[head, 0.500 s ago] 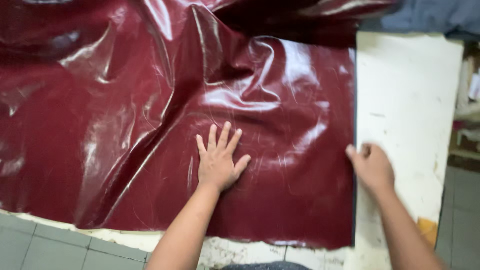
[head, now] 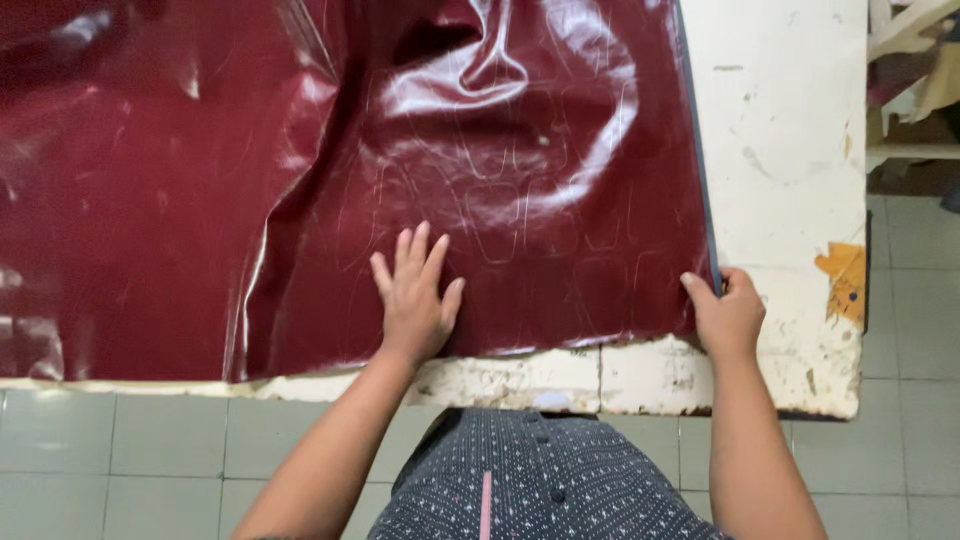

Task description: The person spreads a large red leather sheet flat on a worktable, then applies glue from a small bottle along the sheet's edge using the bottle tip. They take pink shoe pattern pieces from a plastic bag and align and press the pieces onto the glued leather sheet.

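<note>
- The glossy maroon sheet [head: 420, 170] lay on the white worktable [head: 790, 130], its near part flat, farther folds unsmoothed.
- The left hand [head: 415, 300] pressed it, fingers spread.
- The right hand [head: 728, 318] pinched its near right corner.

A sheet of leather [head: 400, 150] lies spread on the tabletop [head: 790, 150], covering its left and middle; a bare strip stays at the right. The left hand [head: 415, 300] rests flat on the sheet near its front edge. The right hand [head: 728, 318] grips the sheet's front right corner.
</note>
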Motion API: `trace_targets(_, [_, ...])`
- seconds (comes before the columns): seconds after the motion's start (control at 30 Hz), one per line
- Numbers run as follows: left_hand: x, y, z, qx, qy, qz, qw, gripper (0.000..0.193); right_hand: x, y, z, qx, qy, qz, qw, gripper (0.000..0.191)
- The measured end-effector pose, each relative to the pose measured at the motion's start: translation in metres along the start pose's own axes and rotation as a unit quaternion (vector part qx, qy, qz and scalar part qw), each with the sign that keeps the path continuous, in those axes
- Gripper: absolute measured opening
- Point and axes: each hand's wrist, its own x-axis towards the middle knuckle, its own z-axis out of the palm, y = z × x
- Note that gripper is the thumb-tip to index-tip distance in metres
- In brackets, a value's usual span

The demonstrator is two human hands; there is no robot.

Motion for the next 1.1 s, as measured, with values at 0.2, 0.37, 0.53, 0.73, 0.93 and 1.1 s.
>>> trace_targets(0.2, [-0.071, -0.031, -0.017, 0.061, 0.039, -0.149, 0.986, 0.071, 0.005, -0.016, -0.008, 0.034, -0.031, -0.004, 0.999, 0.041])
trace_targets(0.37, [-0.071, -0.04, -0.036, 0.059, -0.006, -0.163, 0.985, 0.067, 0.0, -0.013, -0.02, -0.019, -0.095, -0.011, 0.995, 0.035])
trace_targets(0.53, [-0.072, -0.032, -0.049, 0.054, -0.037, -0.218, 0.974, 0.064, -0.019, 0.0, -0.028, -0.051, -0.08, -0.061, 0.994, 0.042])
trace_targets(0.73, [-0.08, -0.003, -0.031, 0.083, 0.058, -0.15, 0.984, 0.062, -0.034, 0.023, -0.031, -0.038, 0.021, -0.231, 0.972, 0.041])
trace_targets(0.93, [-0.087, 0.033, 0.001, 0.043, 0.064, -0.113, 0.991, 0.062, -0.04, 0.027, -0.028, -0.03, 0.041, -0.279, 0.959, 0.031])
trace_targets(1.1, [-0.087, 0.033, 0.007, 0.071, 0.07, -0.131, 0.986, 0.063, -0.042, 0.02, -0.026, -0.068, 0.059, -0.31, 0.946, 0.04])
